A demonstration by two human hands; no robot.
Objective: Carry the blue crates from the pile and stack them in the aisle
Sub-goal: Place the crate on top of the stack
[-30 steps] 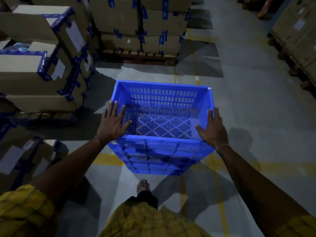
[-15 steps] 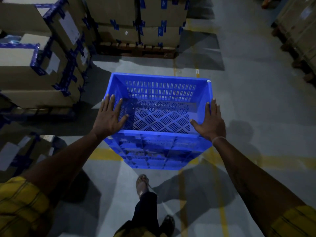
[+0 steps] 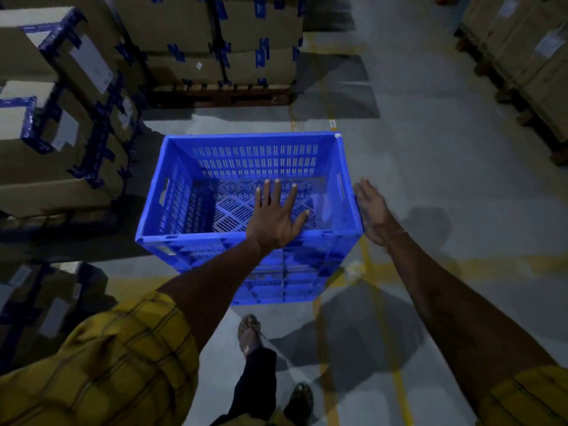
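Observation:
A stack of blue perforated crates point(image 3: 196, 241) stands on the grey aisle floor in front of me; the top crate is empty. My left hand point(image 3: 275, 218) hovers flat over the near rim, fingers spread, holding nothing. Just outside the crate's right wall is my right hand point(image 3: 373, 213), blurred, fingers extended, not gripping. Whether either hand touches the plastic I cannot tell.
Cardboard boxes with blue tape on pallets stand at the left point(image 3: 58, 133) and behind the crates point(image 3: 221, 47). More cartons on pallets line the right edge point(image 3: 528, 56). Yellow floor lines point(image 3: 387, 318) run under the stack. My sandalled foot point(image 3: 250, 333) is just behind it.
Both hands have let go of the crate's near corners. My left hand slid right to the middle of the near rim; my right hand moved off to the outside of the right wall.

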